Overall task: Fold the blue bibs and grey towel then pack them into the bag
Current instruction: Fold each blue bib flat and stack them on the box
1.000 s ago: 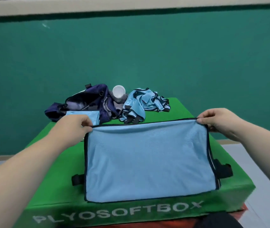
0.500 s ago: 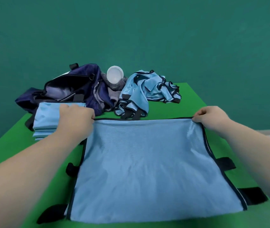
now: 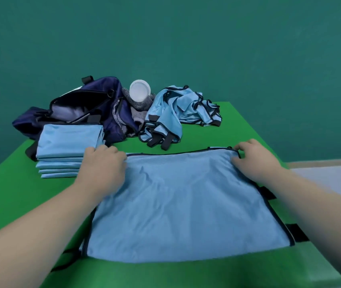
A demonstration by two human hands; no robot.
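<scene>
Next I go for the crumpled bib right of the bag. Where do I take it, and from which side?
Take the crumpled bib by its near end, where black straps trail onto the green mat toward you. Come from the front, over the flat bib: the grey towel crowds its left, and more crumpled cloth lies to its right.

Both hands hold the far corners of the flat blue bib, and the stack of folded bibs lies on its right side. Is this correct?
No. The head view shows the stack of folded bibs on the left side of the flat blue bib, not the right. The left hand and right hand do hold its far corners.
</scene>
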